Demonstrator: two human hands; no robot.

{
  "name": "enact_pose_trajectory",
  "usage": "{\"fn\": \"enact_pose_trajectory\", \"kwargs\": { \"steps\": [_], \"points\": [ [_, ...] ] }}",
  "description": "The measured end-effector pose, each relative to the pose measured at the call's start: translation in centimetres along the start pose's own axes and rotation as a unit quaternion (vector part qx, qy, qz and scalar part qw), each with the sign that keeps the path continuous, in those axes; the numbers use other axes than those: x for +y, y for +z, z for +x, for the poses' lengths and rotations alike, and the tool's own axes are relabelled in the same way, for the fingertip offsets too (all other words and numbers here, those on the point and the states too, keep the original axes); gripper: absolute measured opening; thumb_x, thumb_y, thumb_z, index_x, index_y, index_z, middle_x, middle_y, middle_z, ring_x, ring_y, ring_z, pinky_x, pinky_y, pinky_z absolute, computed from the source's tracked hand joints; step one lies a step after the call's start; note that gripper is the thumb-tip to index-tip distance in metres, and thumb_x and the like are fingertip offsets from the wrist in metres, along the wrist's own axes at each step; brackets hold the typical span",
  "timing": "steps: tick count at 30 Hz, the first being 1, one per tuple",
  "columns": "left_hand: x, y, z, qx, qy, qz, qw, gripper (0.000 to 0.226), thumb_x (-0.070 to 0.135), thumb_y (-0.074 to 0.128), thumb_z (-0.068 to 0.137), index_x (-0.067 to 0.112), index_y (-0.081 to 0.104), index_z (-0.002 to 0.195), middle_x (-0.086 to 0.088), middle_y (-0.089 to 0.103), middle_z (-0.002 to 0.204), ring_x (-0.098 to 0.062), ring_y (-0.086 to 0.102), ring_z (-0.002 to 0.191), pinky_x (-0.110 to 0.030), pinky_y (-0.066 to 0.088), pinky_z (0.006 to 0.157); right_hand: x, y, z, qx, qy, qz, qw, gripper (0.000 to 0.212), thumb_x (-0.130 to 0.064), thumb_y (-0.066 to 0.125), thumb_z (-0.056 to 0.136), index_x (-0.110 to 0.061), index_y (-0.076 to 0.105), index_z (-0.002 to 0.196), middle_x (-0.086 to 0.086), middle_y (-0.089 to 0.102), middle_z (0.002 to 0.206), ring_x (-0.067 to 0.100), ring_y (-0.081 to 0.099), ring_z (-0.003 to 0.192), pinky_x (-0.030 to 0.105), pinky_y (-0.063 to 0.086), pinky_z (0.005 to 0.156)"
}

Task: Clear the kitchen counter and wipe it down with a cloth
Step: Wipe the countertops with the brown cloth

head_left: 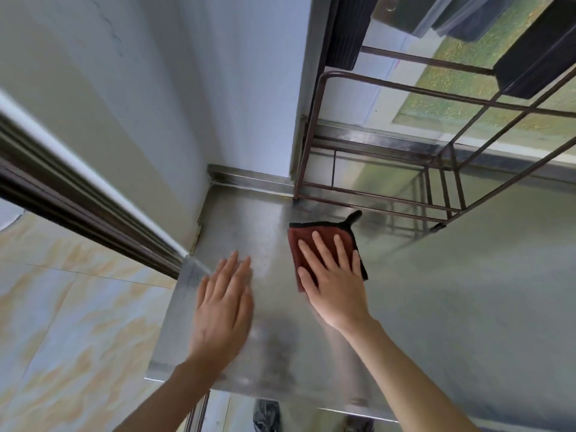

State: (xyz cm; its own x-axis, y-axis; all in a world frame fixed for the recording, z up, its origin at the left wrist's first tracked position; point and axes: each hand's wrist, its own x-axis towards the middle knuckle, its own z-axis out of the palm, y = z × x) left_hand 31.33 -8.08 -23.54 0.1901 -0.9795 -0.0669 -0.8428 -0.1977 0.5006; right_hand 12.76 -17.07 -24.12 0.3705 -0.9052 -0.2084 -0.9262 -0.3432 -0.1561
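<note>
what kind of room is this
Probably a kitchen: a steel counter against the wall, a wire rack standing on it, and a cloth pressed flat on it.

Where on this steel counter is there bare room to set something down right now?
The counter is bare to the right of the right hand and red cloth, in front of the wire rack. A smaller patch lies in the back corner by the wall. The near left part is taken by the left hand.
</note>
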Motion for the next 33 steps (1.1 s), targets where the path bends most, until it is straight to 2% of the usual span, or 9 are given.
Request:
{"fn": "enact_pose_trajectory", "kwargs": {
  "steps": [3, 8, 13, 17, 20, 24, 26, 30, 33],
  "points": [
    [-3.8, -1.2, -2.7, -0.007, -0.048, 0.080, 0.996, 0.053, 0.047, 0.009, 0.095, 0.034, 0.022, 0.145, 0.010, 0.012, 0.154, -0.009, 0.004, 0.142, -0.037, 0.005, 0.115, 2.4, -0.2, -0.3, -0.002, 0.087, 0.002, 0.996, 0.060, -0.057, 0.000, 0.088, -0.043, 0.009, 0.146, -0.011, 0.003, 0.157, 0.028, 0.002, 0.145, 0.053, 0.006, 0.115],
    [-5.4, -1.4, -4.7, -0.006, -0.081, 0.085, 0.993, 0.057, 0.049, 0.005, 0.093, 0.031, 0.013, 0.146, 0.008, 0.008, 0.155, -0.015, 0.004, 0.142, -0.044, 0.016, 0.114, -0.3, 0.6, -0.8, 0.027, 0.195, 0.049, 0.979, 0.050, -0.044, 0.015, 0.098, -0.040, 0.010, 0.147, -0.006, 0.005, 0.158, 0.031, -0.002, 0.145, 0.056, -0.002, 0.113],
    [-5.1, -0.6, -4.7, 0.016, -0.087, 0.107, 0.990, 0.054, 0.041, 0.017, 0.095, 0.024, 0.022, 0.146, 0.002, 0.015, 0.154, -0.020, 0.011, 0.142, -0.044, 0.023, 0.110, -7.2, 2.2, -3.0, 0.051, 0.041, 0.025, 0.998, 0.050, -0.045, 0.021, 0.096, -0.036, 0.024, 0.146, -0.004, 0.024, 0.154, 0.035, 0.019, 0.142, 0.057, 0.008, 0.111],
    [-5.1, -0.4, -4.5, 0.009, -0.053, 0.154, 0.987, 0.054, 0.036, 0.016, 0.096, 0.015, 0.024, 0.145, -0.006, 0.018, 0.153, -0.020, 0.009, 0.142, -0.039, 0.006, 0.113, -6.0, 2.1, -2.6, 0.038, -0.090, -0.030, 0.995, 0.049, -0.046, 0.017, 0.098, -0.036, 0.030, 0.144, -0.003, 0.030, 0.152, 0.034, 0.027, 0.139, 0.059, 0.019, 0.108],
    [-5.4, -0.4, -4.4, -0.005, -0.027, 0.163, 0.986, 0.054, 0.034, 0.015, 0.096, 0.011, 0.022, 0.145, -0.006, 0.015, 0.154, -0.016, 0.004, 0.143, -0.033, 0.002, 0.115, -3.1, 1.2, 0.5, 0.047, -0.039, -0.041, 0.997, 0.050, -0.047, 0.020, 0.096, -0.036, 0.033, 0.143, -0.003, 0.031, 0.152, 0.034, 0.030, 0.138, 0.059, 0.023, 0.107],
    [-5.3, -0.5, -4.3, -0.005, -0.030, 0.155, 0.987, 0.054, 0.036, 0.014, 0.097, 0.012, 0.021, 0.145, -0.005, 0.016, 0.154, -0.015, 0.004, 0.143, -0.030, 0.001, 0.115, -4.3, 1.1, 2.9, 0.048, 0.070, 0.012, 0.996, 0.054, -0.047, 0.013, 0.094, -0.037, 0.018, 0.147, -0.003, 0.015, 0.157, 0.035, 0.011, 0.143, 0.059, 0.008, 0.111],
    [-5.4, -0.6, -4.2, -0.009, -0.029, 0.153, 0.988, 0.055, 0.036, 0.012, 0.097, 0.011, 0.021, 0.145, -0.005, 0.017, 0.153, -0.015, 0.005, 0.143, -0.029, 0.001, 0.115, -6.6, 1.4, 2.1, 0.066, 0.043, 0.012, 0.997, 0.051, -0.044, 0.023, 0.095, -0.036, 0.026, 0.145, -0.002, 0.023, 0.155, 0.037, 0.019, 0.141, 0.061, 0.011, 0.110],
    [-5.3, -0.7, -4.1, -0.012, -0.031, 0.139, 0.990, 0.057, 0.037, 0.010, 0.097, 0.008, 0.026, 0.142, -0.007, 0.023, 0.151, -0.015, 0.006, 0.142, -0.029, 0.002, 0.115, -9.0, 2.1, 0.2, 0.055, -0.123, -0.009, 0.991, 0.048, -0.046, 0.025, 0.097, -0.036, 0.029, 0.144, -0.003, 0.027, 0.154, 0.036, 0.023, 0.141, 0.061, 0.015, 0.109],
    [-5.4, -0.5, -4.1, -0.003, -0.033, 0.133, 0.991, 0.057, 0.037, 0.012, 0.096, 0.007, 0.027, 0.142, -0.007, 0.024, 0.151, -0.014, 0.005, 0.142, -0.028, 0.001, 0.115, -7.6, 1.4, 2.2, 0.050, -0.132, -0.012, 0.990, 0.049, -0.047, 0.023, 0.096, -0.037, 0.029, 0.144, -0.003, 0.027, 0.154, 0.035, 0.022, 0.141, 0.061, 0.019, 0.109]
  ]
}}
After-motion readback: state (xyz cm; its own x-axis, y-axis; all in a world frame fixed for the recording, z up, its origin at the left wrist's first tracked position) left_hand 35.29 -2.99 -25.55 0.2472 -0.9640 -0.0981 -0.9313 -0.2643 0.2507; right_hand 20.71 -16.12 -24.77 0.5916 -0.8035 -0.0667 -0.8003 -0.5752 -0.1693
